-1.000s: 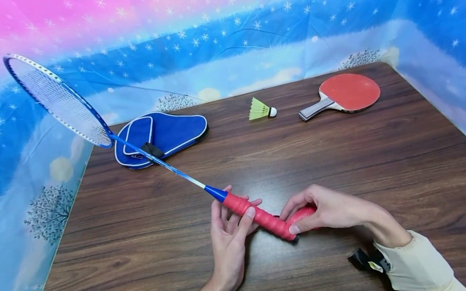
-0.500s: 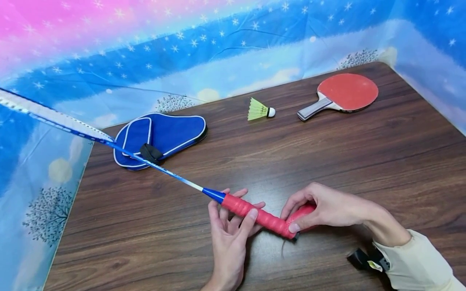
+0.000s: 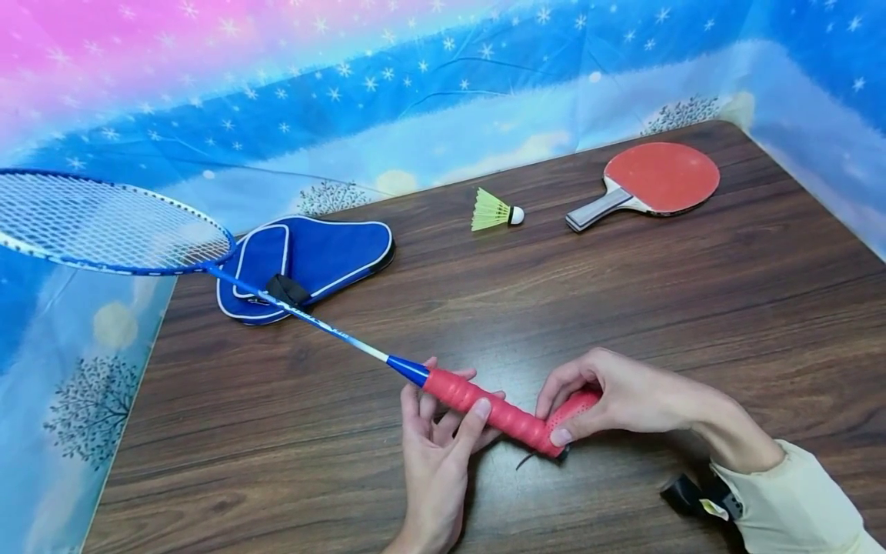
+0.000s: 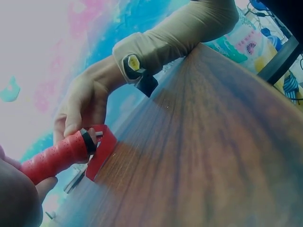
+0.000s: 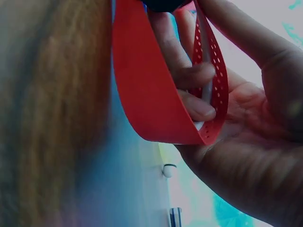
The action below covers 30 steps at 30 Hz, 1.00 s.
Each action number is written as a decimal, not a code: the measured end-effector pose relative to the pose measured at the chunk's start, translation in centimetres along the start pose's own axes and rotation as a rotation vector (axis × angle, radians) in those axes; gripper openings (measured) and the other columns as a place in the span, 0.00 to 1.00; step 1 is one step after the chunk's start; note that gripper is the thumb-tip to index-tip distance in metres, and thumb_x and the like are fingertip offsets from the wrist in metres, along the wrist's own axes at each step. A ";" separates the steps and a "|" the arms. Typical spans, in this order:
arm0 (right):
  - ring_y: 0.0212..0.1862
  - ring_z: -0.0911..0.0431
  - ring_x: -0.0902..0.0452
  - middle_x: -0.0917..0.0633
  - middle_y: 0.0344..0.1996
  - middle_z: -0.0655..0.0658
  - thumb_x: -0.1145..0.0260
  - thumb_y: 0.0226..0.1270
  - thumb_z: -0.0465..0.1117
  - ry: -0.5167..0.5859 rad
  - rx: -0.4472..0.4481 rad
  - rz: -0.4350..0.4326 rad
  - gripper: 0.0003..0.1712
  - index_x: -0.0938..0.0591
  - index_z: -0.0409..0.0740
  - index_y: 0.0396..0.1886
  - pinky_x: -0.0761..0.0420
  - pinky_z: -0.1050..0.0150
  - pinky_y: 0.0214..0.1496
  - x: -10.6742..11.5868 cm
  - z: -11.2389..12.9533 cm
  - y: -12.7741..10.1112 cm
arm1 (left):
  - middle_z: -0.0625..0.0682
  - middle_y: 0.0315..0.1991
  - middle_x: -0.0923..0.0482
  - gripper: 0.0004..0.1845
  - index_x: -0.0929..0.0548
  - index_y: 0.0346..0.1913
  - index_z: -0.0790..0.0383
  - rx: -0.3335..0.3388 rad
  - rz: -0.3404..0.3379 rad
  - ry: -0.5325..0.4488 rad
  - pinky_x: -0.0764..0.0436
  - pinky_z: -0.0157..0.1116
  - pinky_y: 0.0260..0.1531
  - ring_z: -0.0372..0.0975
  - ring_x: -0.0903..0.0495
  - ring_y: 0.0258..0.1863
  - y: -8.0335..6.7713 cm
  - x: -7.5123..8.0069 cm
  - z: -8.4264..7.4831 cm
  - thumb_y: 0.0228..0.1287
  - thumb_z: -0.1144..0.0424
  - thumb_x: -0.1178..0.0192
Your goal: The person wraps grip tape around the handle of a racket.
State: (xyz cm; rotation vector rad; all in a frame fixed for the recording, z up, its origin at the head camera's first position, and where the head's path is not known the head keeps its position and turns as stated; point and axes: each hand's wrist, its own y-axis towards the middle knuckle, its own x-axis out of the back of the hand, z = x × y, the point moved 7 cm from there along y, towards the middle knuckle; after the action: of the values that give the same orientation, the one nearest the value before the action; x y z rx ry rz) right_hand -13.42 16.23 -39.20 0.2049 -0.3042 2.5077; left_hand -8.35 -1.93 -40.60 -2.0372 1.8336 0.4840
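A blue-and-white badminton racket (image 3: 298, 312) slants across the head view, its strung head at upper left above the table. My left hand (image 3: 436, 454) holds its red-wrapped handle (image 3: 453, 391), thumb on top and fingers beneath. At the black butt end, my right hand (image 3: 630, 392) pinches a red overgrip tape (image 3: 580, 404) between thumb and fingers, against the handle. In the right wrist view, the loose tape (image 5: 147, 85) hangs in a wide loop, with perforations showing on one stretch. The left wrist view shows the handle's ridged wrap (image 4: 59, 156) reaching the butt.
A blue paddle case (image 3: 339, 250) lies at the table's back left, partly behind the racket. Farther right are a yellow shuttlecock (image 3: 494, 210) and a red table tennis paddle (image 3: 663, 177). A patterned cloth (image 3: 429, 100) hangs along the table's far edge.
The racket has rolled about its shaft: its strung face, nearly edge-on half a second ago, now shows broadly. Both hands stay in almost the same place.
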 end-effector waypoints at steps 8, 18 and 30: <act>0.34 0.55 0.19 0.13 0.33 0.50 0.25 0.59 0.44 -0.010 -0.007 -0.017 0.12 0.16 0.50 0.41 0.20 0.66 0.35 0.2 -0.1 0.0 | 0.68 0.62 0.33 0.34 0.46 0.64 0.64 -0.026 0.025 -0.015 0.19 0.53 0.45 0.63 0.22 0.52 0.1 -0.1 0.1 0.63 0.77 0.38; 0.34 0.56 0.19 0.13 0.34 0.49 0.26 0.61 0.43 0.008 -0.001 -0.001 0.10 0.15 0.49 0.41 0.21 0.67 0.35 0.0 0.0 0.0 | 0.70 0.54 0.30 0.37 0.43 0.70 0.60 0.032 -0.034 0.010 0.19 0.54 0.43 0.63 0.20 0.48 0.1 0.2 0.4 0.63 0.73 0.35; 0.31 0.58 0.23 0.14 0.30 0.51 0.24 0.57 0.48 -0.051 0.001 -0.041 0.11 0.15 0.52 0.38 0.23 0.66 0.31 0.1 -0.1 0.1 | 0.68 0.62 0.31 0.32 0.44 0.64 0.65 0.003 -0.004 0.023 0.18 0.53 0.43 0.62 0.19 0.48 0.0 0.0 0.3 0.64 0.74 0.37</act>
State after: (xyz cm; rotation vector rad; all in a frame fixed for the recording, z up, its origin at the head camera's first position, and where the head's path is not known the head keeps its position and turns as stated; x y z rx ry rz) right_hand -13.56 16.21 -39.28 0.2735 -0.3169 2.4645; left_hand -8.33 -1.77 -40.87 -2.0527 1.8415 0.4585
